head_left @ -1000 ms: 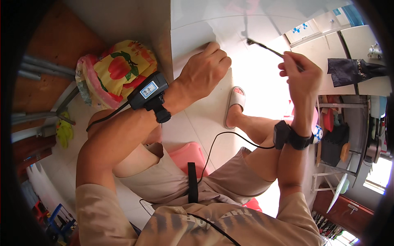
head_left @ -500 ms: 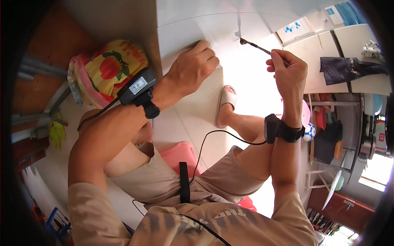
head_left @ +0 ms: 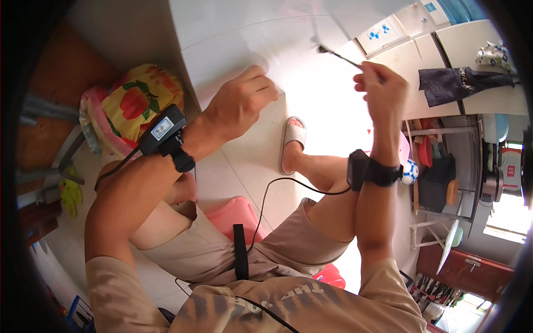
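My right hand [head_left: 383,91] is closed around the end of a thin dark rod [head_left: 345,56], which looks like a slim brush with a small blackish head. That head [head_left: 322,49] is close to a glossy white surface [head_left: 222,50]; whether it touches cannot be told. Fingers curled, my left hand [head_left: 241,102] is held against or just in front of the surface's near edge. Whatever lies inside those fingers is hidden. A faint pale shape beside the knuckles looks like a reflection. Black devices are strapped to my left wrist [head_left: 180,158] and right wrist [head_left: 383,173].
Left of the surface sits a yellow bag [head_left: 133,102] with a red fruit print. My sandalled foot [head_left: 294,136] is on the tiled floor, near a pink plastic stool [head_left: 233,216]. A black cable [head_left: 272,186] loops across my lap. Shelving [head_left: 444,166] with a blue-white ball stands right.
The whole view has shifted, so most of the scene appears farther left. My left hand has drawn slightly back from the surface. My right hand and the rod have moved a little and look blurred.
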`<action>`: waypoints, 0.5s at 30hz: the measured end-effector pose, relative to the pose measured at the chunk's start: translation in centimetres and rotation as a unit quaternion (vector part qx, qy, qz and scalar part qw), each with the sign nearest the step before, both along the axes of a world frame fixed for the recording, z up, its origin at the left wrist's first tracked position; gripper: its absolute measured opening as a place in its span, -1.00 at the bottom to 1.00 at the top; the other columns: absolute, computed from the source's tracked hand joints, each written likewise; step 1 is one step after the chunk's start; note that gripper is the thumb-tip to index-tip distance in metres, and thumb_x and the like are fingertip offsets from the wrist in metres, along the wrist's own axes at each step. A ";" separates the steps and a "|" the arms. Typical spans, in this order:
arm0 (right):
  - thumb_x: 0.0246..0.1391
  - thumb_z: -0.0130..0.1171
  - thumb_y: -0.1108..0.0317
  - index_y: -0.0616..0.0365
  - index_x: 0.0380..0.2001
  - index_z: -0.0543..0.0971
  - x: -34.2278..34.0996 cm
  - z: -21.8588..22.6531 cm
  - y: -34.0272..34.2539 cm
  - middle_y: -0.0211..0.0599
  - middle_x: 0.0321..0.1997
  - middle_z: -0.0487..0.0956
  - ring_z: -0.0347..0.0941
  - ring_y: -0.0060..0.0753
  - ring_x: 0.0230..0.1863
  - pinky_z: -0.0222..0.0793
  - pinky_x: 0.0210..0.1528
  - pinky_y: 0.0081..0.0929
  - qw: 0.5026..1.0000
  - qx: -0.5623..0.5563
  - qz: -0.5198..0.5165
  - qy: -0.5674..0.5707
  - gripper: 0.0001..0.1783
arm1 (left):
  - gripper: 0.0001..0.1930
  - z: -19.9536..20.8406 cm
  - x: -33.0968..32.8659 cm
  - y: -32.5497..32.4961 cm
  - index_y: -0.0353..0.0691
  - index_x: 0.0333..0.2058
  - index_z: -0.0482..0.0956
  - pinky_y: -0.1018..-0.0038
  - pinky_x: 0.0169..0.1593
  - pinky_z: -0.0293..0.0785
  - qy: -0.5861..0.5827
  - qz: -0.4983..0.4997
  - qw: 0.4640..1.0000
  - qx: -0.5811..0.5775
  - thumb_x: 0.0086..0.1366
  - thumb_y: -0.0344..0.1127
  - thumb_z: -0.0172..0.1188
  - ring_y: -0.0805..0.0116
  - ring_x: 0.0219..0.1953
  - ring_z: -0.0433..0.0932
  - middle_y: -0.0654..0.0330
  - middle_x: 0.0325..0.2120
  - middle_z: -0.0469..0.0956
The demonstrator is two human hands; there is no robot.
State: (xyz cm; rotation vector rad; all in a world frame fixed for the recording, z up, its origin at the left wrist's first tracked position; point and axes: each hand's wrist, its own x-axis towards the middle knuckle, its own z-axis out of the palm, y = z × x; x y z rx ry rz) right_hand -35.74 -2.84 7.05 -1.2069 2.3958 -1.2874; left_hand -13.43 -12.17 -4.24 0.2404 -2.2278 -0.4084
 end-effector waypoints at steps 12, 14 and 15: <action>0.19 0.19 0.37 0.41 -0.22 0.68 0.5 -0.1 0.2 -0.16 -0.48 0.68 0.60 -0.51 -0.50 0.45 -0.44 -0.60 1.000 -0.018 0.003 -0.005 -0.73 | -0.83 -0.5 0.5 0.9 -0.33 -0.46 0.51 0.29 -0.27 0.50 -0.039 -0.027 0.998 0.033 -0.05 -0.72 0.16 0.11 -0.27 0.51 0.13 -0.44 0.54; 0.20 0.18 0.39 0.40 -0.22 0.68 0.4 0.7 0.9 -0.19 -0.50 0.68 0.58 -0.53 -0.52 0.43 -0.46 -0.61 0.997 -0.077 -0.028 0.008 -0.75 | -0.84 -0.4 0.2 0.8 -0.33 -0.46 0.53 0.29 -0.25 0.52 -0.038 -0.029 0.998 0.032 -0.04 -0.70 0.13 0.11 -0.24 0.51 0.13 -0.43 0.55; 0.20 0.16 0.39 0.40 -0.23 0.68 -0.4 0.5 0.8 -0.21 -0.50 0.67 0.57 -0.55 -0.53 0.42 -0.46 -0.62 0.997 -0.072 -0.017 -0.001 -0.75 | -0.84 0.0 0.0 1.0 -0.32 -0.45 0.55 0.29 -0.22 0.54 -0.041 -0.033 0.998 0.031 -0.03 -0.68 0.11 0.12 -0.22 0.51 0.13 -0.43 0.55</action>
